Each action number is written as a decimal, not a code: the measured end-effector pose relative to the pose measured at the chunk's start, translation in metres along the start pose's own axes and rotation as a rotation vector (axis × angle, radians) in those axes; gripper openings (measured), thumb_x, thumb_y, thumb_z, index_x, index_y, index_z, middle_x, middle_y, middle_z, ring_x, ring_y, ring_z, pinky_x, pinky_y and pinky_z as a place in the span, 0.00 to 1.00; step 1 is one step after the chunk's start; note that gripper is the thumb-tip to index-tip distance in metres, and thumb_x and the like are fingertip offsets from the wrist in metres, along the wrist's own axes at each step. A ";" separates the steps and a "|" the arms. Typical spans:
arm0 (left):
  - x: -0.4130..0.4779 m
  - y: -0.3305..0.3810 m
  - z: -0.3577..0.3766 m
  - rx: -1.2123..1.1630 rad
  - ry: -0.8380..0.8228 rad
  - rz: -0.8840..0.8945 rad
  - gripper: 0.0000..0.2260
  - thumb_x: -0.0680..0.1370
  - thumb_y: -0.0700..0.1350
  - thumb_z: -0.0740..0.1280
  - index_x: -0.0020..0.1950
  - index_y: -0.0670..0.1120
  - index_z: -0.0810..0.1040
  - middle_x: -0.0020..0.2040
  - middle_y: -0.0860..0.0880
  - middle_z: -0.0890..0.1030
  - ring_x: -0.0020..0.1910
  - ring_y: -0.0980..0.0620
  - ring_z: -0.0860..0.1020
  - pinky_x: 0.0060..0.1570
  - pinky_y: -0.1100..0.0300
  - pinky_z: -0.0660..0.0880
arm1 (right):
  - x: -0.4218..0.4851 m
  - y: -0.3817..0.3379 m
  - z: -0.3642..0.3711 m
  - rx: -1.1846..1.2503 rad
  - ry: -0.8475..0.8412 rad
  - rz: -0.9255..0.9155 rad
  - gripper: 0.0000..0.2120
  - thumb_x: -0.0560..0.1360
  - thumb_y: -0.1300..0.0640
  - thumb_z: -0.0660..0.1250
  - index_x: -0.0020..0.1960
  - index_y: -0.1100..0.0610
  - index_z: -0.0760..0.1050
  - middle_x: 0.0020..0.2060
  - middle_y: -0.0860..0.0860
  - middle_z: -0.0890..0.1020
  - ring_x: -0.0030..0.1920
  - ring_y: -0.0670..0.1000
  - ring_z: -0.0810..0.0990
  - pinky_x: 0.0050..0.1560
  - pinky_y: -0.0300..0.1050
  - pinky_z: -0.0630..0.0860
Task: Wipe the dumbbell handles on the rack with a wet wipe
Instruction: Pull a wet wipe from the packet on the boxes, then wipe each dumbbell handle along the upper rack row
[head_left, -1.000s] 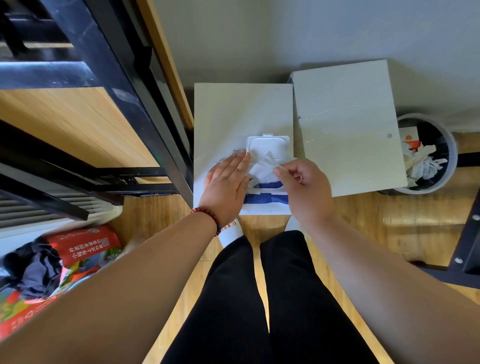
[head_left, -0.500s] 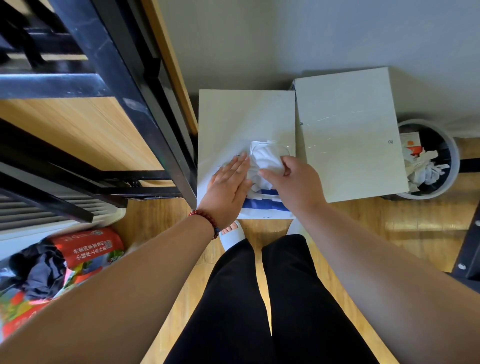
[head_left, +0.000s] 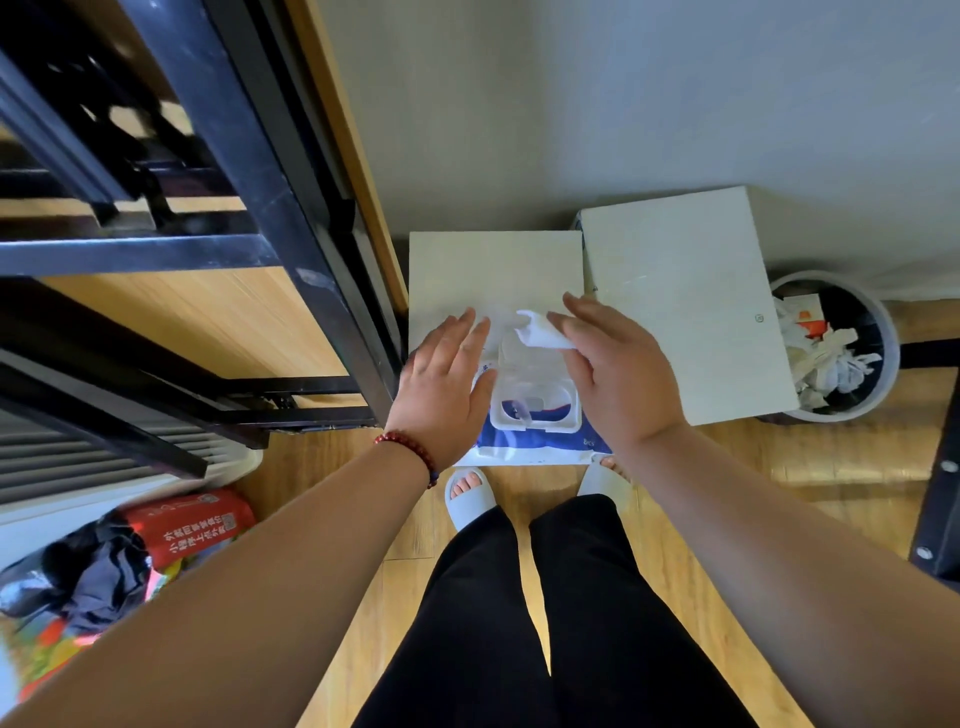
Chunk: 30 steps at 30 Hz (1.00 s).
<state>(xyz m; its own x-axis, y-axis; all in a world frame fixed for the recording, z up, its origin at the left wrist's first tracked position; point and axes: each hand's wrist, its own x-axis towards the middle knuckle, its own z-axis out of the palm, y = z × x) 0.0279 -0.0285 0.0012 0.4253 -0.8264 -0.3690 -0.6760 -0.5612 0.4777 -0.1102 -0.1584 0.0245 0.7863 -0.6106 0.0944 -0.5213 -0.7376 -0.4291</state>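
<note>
A blue and white wet wipe pack (head_left: 540, 431) lies on a pale low stand (head_left: 493, 270), its white flip lid open. My right hand (head_left: 608, 369) pinches a white wet wipe (head_left: 543, 332) just above the pack. My left hand (head_left: 447, 384) rests flat on the pack's left side with fingers straight; a red bead bracelet is on that wrist. No dumbbell or dumbbell handle is visible in this view.
A black metal rack with wooden shelves (head_left: 171, 291) fills the left. A second pale stand (head_left: 680, 301) sits to the right, then a round bin (head_left: 841, 353) full of used wipes. A red bag and dark clothes (head_left: 130, 561) lie at lower left.
My right hand has drawn a wipe up and out of the pack. The flip lid now stands open and uncovered. The view has tilted, so the pack sits lower in frame.
</note>
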 end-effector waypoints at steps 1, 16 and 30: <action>0.001 0.002 -0.004 0.027 0.001 0.006 0.24 0.84 0.52 0.50 0.80 0.53 0.48 0.80 0.54 0.49 0.78 0.53 0.46 0.75 0.52 0.48 | 0.000 0.001 -0.001 -0.042 -0.009 -0.019 0.13 0.74 0.66 0.69 0.59 0.62 0.80 0.59 0.60 0.81 0.59 0.63 0.80 0.59 0.56 0.75; -0.008 0.052 -0.043 0.556 -0.145 0.308 0.25 0.84 0.56 0.44 0.80 0.50 0.43 0.80 0.50 0.43 0.79 0.47 0.42 0.75 0.49 0.40 | -0.035 0.002 -0.055 -0.415 -0.286 0.085 0.32 0.58 0.63 0.83 0.60 0.64 0.79 0.57 0.61 0.81 0.57 0.63 0.81 0.53 0.57 0.79; -0.015 0.137 -0.034 0.684 -0.029 0.505 0.25 0.84 0.54 0.45 0.80 0.49 0.47 0.80 0.49 0.49 0.79 0.47 0.46 0.75 0.51 0.44 | -0.105 0.041 -0.113 -0.408 -0.150 0.217 0.35 0.51 0.70 0.81 0.58 0.65 0.80 0.55 0.61 0.82 0.55 0.63 0.82 0.49 0.60 0.79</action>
<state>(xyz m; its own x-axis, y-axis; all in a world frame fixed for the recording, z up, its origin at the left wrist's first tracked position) -0.0506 -0.0949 0.0996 -0.0343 -0.9634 -0.2659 -0.9994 0.0337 0.0067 -0.2513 -0.1566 0.0982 0.6685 -0.7368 -0.1013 -0.7425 -0.6690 -0.0343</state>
